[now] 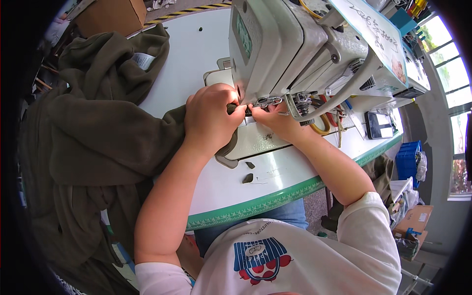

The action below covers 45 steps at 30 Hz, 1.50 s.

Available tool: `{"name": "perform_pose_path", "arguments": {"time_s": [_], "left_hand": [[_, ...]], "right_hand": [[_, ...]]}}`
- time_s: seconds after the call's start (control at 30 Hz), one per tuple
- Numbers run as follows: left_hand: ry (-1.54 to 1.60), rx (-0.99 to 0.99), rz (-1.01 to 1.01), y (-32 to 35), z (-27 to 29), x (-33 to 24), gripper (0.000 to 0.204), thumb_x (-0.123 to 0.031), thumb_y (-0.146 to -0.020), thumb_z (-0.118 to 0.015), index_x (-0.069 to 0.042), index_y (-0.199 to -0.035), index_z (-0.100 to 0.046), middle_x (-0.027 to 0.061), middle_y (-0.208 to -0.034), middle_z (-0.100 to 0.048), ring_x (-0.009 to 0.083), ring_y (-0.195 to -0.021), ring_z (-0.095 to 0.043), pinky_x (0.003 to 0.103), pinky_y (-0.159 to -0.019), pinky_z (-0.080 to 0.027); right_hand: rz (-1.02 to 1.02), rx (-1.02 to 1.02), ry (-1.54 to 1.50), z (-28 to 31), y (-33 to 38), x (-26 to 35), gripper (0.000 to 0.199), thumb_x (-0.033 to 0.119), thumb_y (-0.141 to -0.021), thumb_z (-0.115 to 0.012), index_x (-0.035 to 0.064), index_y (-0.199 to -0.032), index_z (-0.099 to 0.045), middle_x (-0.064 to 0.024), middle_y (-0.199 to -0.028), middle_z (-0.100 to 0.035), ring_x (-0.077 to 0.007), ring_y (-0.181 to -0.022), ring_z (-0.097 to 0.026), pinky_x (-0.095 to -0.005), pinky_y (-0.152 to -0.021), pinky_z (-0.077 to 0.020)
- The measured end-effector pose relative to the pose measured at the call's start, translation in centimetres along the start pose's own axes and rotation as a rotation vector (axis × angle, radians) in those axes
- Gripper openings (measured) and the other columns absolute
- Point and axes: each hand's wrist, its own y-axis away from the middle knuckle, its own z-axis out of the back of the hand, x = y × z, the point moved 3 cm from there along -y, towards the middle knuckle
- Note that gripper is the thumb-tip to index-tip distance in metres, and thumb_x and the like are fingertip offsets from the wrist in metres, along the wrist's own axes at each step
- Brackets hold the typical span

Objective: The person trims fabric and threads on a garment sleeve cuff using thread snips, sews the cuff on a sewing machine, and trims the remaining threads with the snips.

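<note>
A pale industrial sewing machine (268, 54) stands on the white table, its needle area lit. My left hand (211, 115) is closed on dark olive-brown fabric (113, 142), thumb and finger pinching a folded edge just left of the presser foot. The bulk of the fabric spreads over the table's left side and hangs down off it. Close to the needle, my right hand (275, 118) has its thumb and finger pressed together at the fabric's edge. Its other fingers are partly hidden behind the machine's parts. The needle tip cannot be made out.
Yellow-handled scissors (322, 125) and a phone (378, 125) lie right of the machine. Small dark fabric scraps (248, 178) rest near the table's green front edge (260, 209). Beyond the table stand a cardboard box (110, 17) at the back left and a blue crate (408, 162) at right.
</note>
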Motion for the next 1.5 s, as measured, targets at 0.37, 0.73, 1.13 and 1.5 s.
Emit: {"name": "perform_pose_path", "arguments": {"time_s": [0.37,0.73,1.13,1.5], "left_hand": [[0.009,0.012,0.015,0.0,0.1,0.1,0.016,-0.014,-0.071,-0.074,-0.007,-0.075,-0.060,0.0007,-0.088,-0.065,0.0269,-0.087,-0.061,0.042,-0.075,-0.043],[-0.006,0.023,0.014,0.0,-0.1,0.1,0.017,-0.015,-0.072,-0.075,-0.008,-0.075,-0.060,0.0015,-0.087,-0.065,0.0274,-0.087,-0.061,0.041,-0.076,-0.043],[-0.037,0.010,0.018,0.0,0.0,0.2,0.016,-0.015,-0.071,-0.075,-0.008,-0.076,-0.061,0.0014,-0.087,-0.066,0.0274,-0.087,-0.061,0.041,-0.076,-0.043],[-0.045,-0.010,-0.015,0.1,0.1,-0.1,0.015,-0.015,-0.072,-0.074,-0.007,-0.074,-0.062,0.0016,-0.085,-0.065,0.0266,-0.085,-0.061,0.041,-0.075,-0.043]], "right_hand": [[0.006,-0.010,0.024,0.6,0.0,1.2,0.019,0.026,-0.078,-0.070,0.0078,-0.083,-0.067,-0.0090,-0.073,-0.067,-0.0291,-0.068,-0.065,-0.0371,-0.061,-0.0515],[-0.066,0.004,-0.039,0.9,0.0,1.8,0.017,0.023,-0.077,-0.070,0.0078,-0.084,-0.067,-0.0085,-0.075,-0.068,-0.0285,-0.069,-0.064,-0.0371,-0.064,-0.0516],[-0.025,0.001,-0.018,0.1,0.0,0.7,0.016,0.021,-0.076,-0.069,0.0057,-0.078,-0.065,-0.0103,-0.073,-0.066,-0.0295,-0.069,-0.064,-0.0384,-0.063,-0.0506],[0.000,-0.030,-0.043,0.5,0.0,1.0,0.017,0.021,-0.076,-0.069,0.0042,-0.078,-0.065,-0.0114,-0.071,-0.065,-0.0302,-0.065,-0.063,-0.0384,-0.061,-0.0509]]}}
